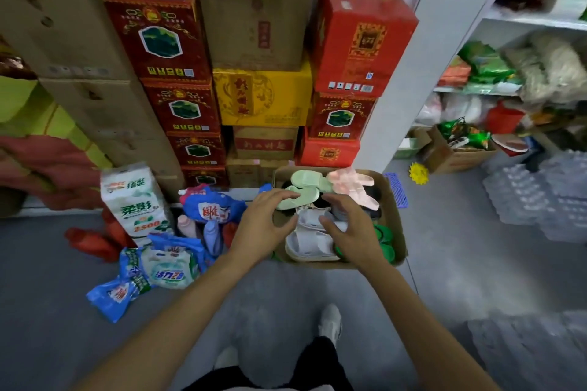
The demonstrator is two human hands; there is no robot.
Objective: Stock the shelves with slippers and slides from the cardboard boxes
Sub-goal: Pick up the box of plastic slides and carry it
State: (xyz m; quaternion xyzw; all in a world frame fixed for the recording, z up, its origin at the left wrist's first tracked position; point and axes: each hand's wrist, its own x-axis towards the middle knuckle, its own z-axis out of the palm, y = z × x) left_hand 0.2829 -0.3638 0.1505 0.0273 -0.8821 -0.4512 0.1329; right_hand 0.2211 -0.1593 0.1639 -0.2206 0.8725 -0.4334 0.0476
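Both hands hover over the box [394, 216], left hand [265, 219] and right hand [349, 225] spread, gripping nothing; loose, tangled slippers [301, 194] could easily spill out.

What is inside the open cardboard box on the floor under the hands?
The cardboard box holds light green slides, pink slides, white slides, dark green ones and some dark pairs. The left hand and right hand hide what lies beneath.
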